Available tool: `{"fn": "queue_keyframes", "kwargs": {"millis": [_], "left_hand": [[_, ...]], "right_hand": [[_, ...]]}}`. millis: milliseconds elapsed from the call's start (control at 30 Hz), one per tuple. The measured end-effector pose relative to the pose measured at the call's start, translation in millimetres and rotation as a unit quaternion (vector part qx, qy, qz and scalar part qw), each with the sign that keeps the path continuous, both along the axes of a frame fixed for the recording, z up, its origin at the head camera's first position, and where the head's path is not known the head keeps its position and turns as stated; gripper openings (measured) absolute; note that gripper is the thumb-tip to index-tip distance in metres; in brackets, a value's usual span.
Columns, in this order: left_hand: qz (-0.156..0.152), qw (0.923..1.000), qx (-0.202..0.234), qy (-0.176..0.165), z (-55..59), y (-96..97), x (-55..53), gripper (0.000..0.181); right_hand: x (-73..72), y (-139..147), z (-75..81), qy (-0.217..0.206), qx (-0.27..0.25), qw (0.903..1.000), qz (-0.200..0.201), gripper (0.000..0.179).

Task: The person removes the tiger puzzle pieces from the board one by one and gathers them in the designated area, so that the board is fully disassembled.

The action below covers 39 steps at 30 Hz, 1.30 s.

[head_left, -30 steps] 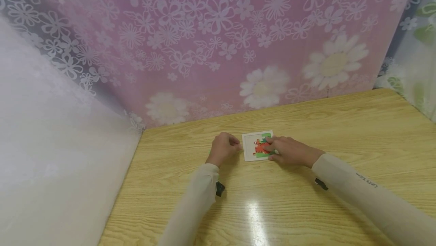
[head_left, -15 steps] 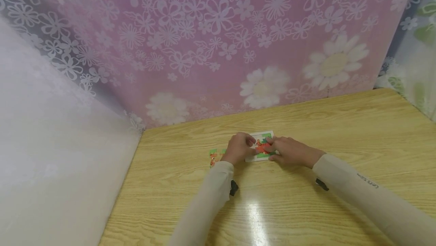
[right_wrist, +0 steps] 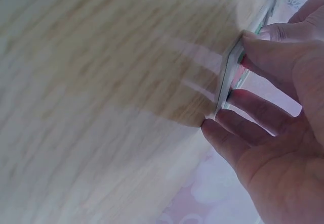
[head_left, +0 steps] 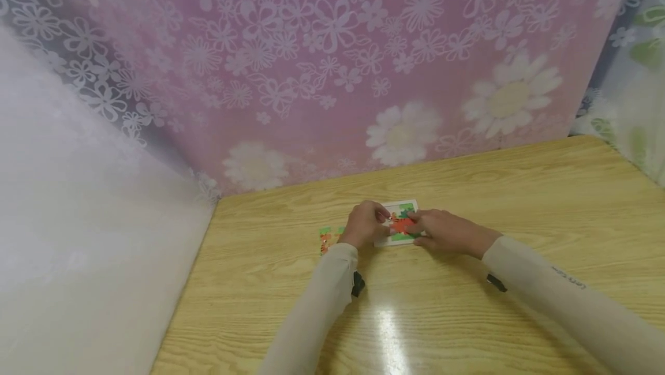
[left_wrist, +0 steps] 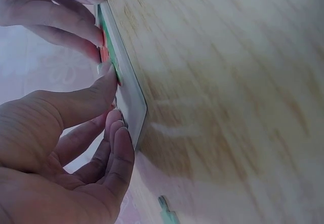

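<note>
A small white-framed puzzle tray (head_left: pixel 402 202) lies on the table, with orange and green tiger puzzle pieces (head_left: pixel 402 236) filling its right part. My left hand (head_left: pixel 366 225) reaches over the left part of the tray, thumb and bent fingers pinching a puzzle piece that they mostly hide. In the left wrist view, that thumb touches the green and orange picture while the fingertips sit at the tray's end. My right hand (head_left: pixel 449 231) grips the tray's right side. The right wrist view shows its thumb at the near edge and fingers along the short side.
Loose puzzle pieces (head_left: pixel 325 241), orange and green, lie left of the tray, partly covered by the left wrist. One green piece (left_wrist: pixel 168 213) shows in the left wrist view. A flowered pink curtain (head_left: pixel 332 104) hangs behind the wooden table (head_left: pixel 249 282).
My left hand has moved right from beside the tray to over its left part, uncovering loose pieces. It has barely moved in the last half second. The right hand keeps hold of the tray.
</note>
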State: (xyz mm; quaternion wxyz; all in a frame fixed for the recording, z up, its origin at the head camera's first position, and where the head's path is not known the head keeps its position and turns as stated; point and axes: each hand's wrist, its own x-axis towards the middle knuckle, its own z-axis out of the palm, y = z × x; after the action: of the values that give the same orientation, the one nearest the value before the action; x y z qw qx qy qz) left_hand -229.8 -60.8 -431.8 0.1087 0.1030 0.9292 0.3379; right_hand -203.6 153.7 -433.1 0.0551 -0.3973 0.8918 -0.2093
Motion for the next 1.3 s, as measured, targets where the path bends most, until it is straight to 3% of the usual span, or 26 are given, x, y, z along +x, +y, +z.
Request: {"fn": "queue_keyframes", "kwargs": {"millis": [233,567,867,1300], "left_hand": [[-0.005,0.9999,0.012,0.004,0.4,-0.6,2.0,0.027],[0.008,0.9998,0.013,0.01,2.7,2.0,6.3,0.03],[0.012,0.9978,0.046,0.047,1.6,1.6,5.6,0.01],[0.03,0.9947,0.073,0.067,2.5,-0.5,6.8,0.005]], "right_hand": [[1.9,0.3,0.4,-0.016,-0.001,0.9999,-0.003,0.028],[1.9,0.1,-0.4,-0.004,-0.002,1.0,0.003,0.028],[1.3,1.2,-0.8,0.005,-0.006,0.9999,0.011,0.02],[1.5,0.8,0.7,-0.002,0.003,1.0,0.002,0.027]]}}
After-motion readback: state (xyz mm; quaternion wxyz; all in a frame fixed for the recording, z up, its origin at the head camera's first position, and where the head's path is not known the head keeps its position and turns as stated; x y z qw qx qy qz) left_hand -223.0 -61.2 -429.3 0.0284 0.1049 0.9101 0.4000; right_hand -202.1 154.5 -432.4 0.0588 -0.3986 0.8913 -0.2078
